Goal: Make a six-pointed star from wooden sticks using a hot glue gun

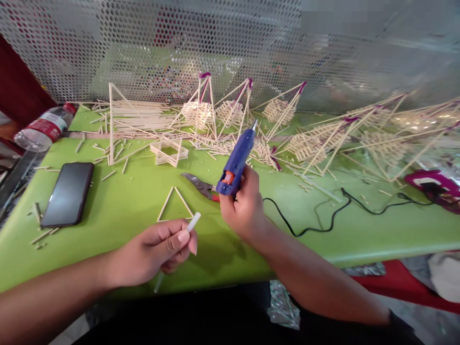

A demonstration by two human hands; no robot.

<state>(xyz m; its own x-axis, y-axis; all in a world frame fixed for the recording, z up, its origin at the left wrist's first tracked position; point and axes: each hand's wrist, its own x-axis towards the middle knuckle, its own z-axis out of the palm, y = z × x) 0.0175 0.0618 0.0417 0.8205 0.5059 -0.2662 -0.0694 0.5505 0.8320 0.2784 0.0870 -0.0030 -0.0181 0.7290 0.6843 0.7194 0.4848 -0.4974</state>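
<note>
My right hand (247, 203) is wrapped round a blue hot glue gun (237, 160), its metal nozzle pointing up and away from me. Between the thumb and fingers of my left hand (161, 247) is a translucent white glue stick (194, 222), its upper end tilted toward the gun but apart from it. Just beyond my left hand, a triangle of thin wooden sticks (183, 201) lies on the green table (118, 206). Pliers (199, 184) with red handles rest behind the gun, which partly hides them.
A phone (68, 194) and a plastic bottle (45, 128) lie at the left. A stick star (168, 152), loose sticks (140, 117) and several stick models (201, 110) with purple tips stand along a perforated metal panel (136, 48). A black cord (305, 232) crosses the right side.
</note>
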